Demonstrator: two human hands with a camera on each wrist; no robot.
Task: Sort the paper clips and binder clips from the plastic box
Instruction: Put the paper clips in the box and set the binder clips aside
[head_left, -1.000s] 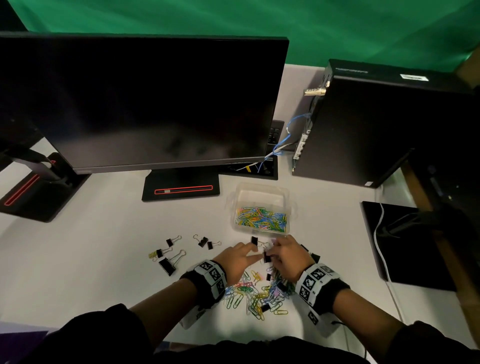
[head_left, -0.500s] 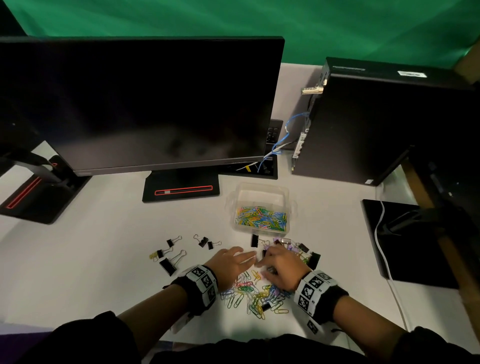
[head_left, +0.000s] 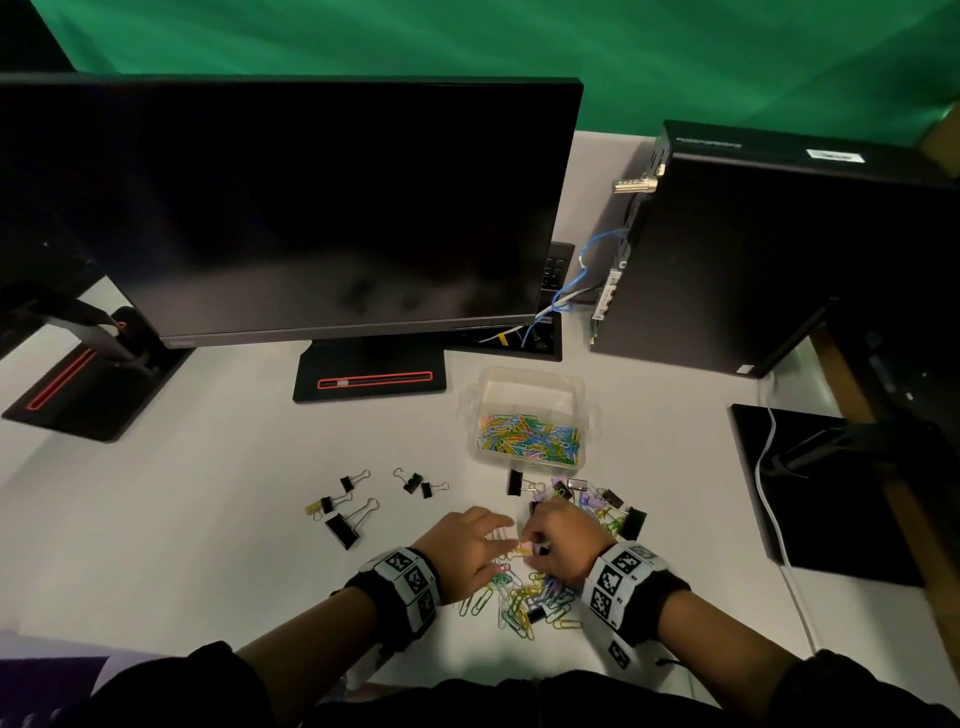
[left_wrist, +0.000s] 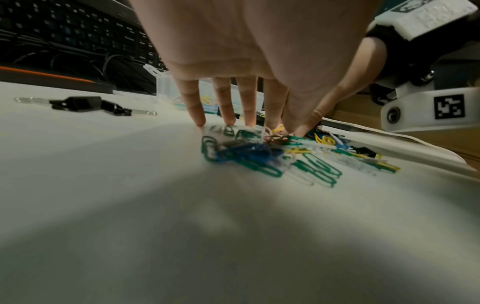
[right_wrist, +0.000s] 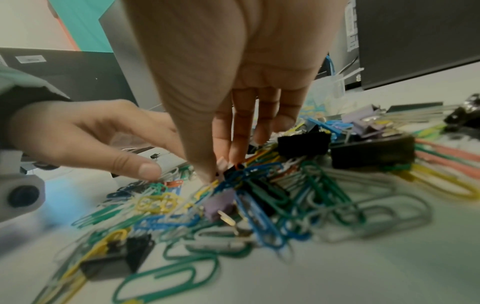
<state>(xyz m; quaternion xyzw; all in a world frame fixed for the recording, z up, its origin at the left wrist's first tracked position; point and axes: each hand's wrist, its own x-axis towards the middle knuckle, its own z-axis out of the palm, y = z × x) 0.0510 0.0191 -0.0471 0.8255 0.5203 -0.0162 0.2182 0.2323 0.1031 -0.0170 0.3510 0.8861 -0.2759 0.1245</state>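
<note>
A clear plastic box holds coloured paper clips. A mixed pile of paper clips and binder clips lies on the white desk in front of me. My left hand lies flat, and its straight fingertips touch the far edge of the pile. My right hand reaches down into the pile. Its thumb and forefinger pinch a small black binder clip tangled with blue paper clips. Black binder clips lie apart to the left.
More binder clips, black and lilac, lie just in front of the box. A monitor and its stand rise behind, a black computer case at the right, and a black pad with a white cable.
Both hands have drawn back from the box towards me and now sit over the mixed pile. The right hand's fingers have closed on a clip there.
</note>
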